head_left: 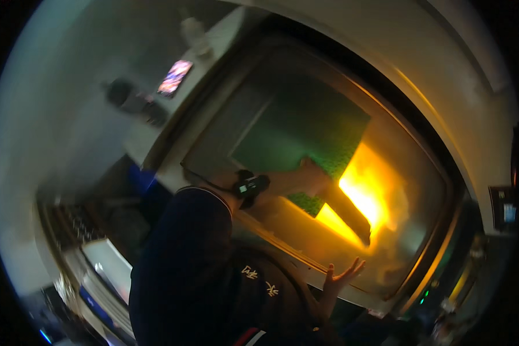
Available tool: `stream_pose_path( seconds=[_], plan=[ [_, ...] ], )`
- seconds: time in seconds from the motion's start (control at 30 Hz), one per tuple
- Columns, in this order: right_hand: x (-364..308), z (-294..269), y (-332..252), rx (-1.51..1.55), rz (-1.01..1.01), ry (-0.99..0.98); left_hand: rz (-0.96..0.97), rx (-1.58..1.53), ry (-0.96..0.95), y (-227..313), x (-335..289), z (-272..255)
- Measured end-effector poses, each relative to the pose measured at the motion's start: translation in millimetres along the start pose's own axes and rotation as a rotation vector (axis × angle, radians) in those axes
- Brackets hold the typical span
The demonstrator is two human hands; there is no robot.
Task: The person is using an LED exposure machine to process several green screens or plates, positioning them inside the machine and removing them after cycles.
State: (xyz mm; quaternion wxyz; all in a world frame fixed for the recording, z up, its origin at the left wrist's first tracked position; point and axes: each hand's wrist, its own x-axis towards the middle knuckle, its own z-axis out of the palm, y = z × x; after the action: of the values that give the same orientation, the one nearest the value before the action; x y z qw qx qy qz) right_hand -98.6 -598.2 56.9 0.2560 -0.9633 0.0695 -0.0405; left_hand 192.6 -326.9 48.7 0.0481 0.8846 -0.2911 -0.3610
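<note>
Across a broad grey machine bed with a dark raised frame (213, 141), a flat dark-green rectangular sheet with a speckled-looking lower end (297, 130) lies beside and partly against a patch of fierce yellow-white light (366, 193), with the person's bare left hand (315, 177) over its lower right part. From here, I judge, the likeliest trouble is the sheet skewing or creasing, caused by a sideways drag of that hand or the forearm reaching over it. A 2nd risk is misjudging the sheet's edge, because the glare washes out detail just beside it; a 3rd is the bulky black wristwatch (251, 187) brushing the surface if the wrist sinks lower. At the left hand, a long, dark, narrow strip (352, 214) stretches down across the light; the fingers blur into its upper end, so I cannot tell whether they close around it or merely lie along it, nor what it is made of. If the hold is loose, the strip could slip. The bare right hand (341, 280) is raised near the bed's lower edge, its fingers well spread and loosely curved, seemingly holding nothing
</note>
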Motion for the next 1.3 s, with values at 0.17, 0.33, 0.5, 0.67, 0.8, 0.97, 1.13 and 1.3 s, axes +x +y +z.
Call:
stream_pose_path(
  seconds=[0.17,0.33,0.5,0.67,0.8,0.97,1.13,1.3],
  plan=[
    [21.2,-36.2,18.0,-0.335,-0.182,-0.637,0.114,0.032,-0.306,42.0,-85.2,104.2],
    [37.3,-13.8,50.5,-0.195,-0.305,-0.431,-0.094,0.017,0.062,77.0,-132.2,124.7],
    [35.1,-10.6,53.1,-0.121,-0.471,-0.239,-0.222,0.042,0.284,106.0,-164.2,129.5],
    [25.9,-13.4,41.3,-0.044,-0.643,-0.231,-0.459,-0.225,0.573,131.6,-211.1,198.7],
    [24.4,49.3,86.5,-0.078,-0.595,-0.171,-0.711,-0.455,0.514,137.0,-260.0,290.4],
    [27.2,124.7,143.4,-0.196,-0.581,-0.151,-1.032,-0.758,0.170,139.4,-346.1,386.5],
    [29.5,177.4,141.7,-0.472,-0.124,-0.447,-0.962,-0.783,0.224,128.9,-403.4,463.2],
    [82.1,171.0,66.8,-0.189,-0.328,-0.243,-0.878,-0.676,0.176,78.9,-399.6,465.9]
  ],
)
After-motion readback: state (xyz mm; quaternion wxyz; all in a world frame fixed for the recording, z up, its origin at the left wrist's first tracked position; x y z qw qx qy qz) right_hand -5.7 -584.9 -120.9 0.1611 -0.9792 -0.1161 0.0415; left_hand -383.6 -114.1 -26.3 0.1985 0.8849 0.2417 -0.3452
